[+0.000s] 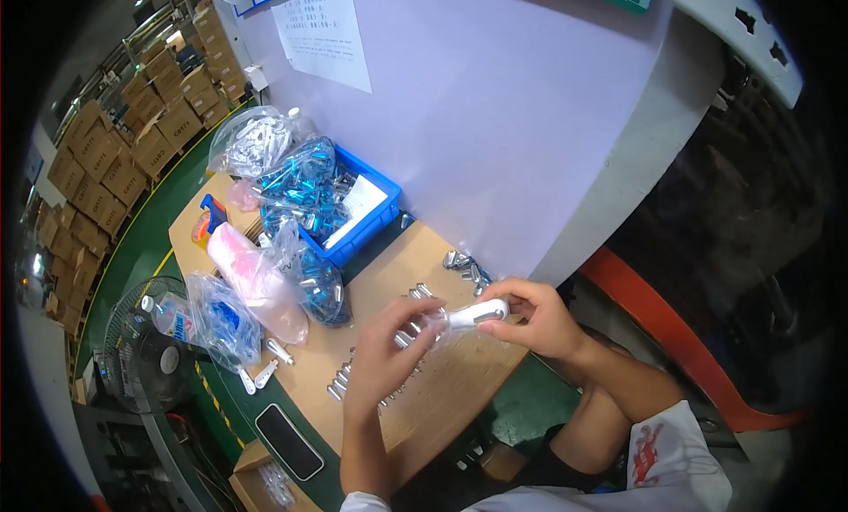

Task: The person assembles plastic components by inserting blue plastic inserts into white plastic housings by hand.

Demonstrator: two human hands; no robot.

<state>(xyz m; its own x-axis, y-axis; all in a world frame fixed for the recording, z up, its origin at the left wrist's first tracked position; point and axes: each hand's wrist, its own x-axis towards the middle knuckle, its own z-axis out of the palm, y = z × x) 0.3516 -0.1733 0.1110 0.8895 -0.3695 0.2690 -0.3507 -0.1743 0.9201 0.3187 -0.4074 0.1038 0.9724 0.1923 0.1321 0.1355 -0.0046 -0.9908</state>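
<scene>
Above the wooden table (459, 371), both hands hold a white handle-shaped part (479, 313) with a grey oval inset, and thin see-through plastic shows around it. My right hand (541, 318) pinches its rounded right end between thumb and fingers. At its other end, the fingers of my left hand (396, 348) close around the narrower tip and the plastic. Beneath and beside my left hand, several shiny metal cylinders (337, 386) lie in rows, partly hidden by it. A small pile of metal pieces (466, 266) rests by the partition, beyond my right hand.
A blue bin (375, 213) and bags of blue-tinted parts (300, 189) crowd the table's far left. Nearer are a pinkish-white bag (252, 269), loose white handles (265, 375), a phone (290, 441) and a fan (159, 357). A pale partition (495, 123) rises behind.
</scene>
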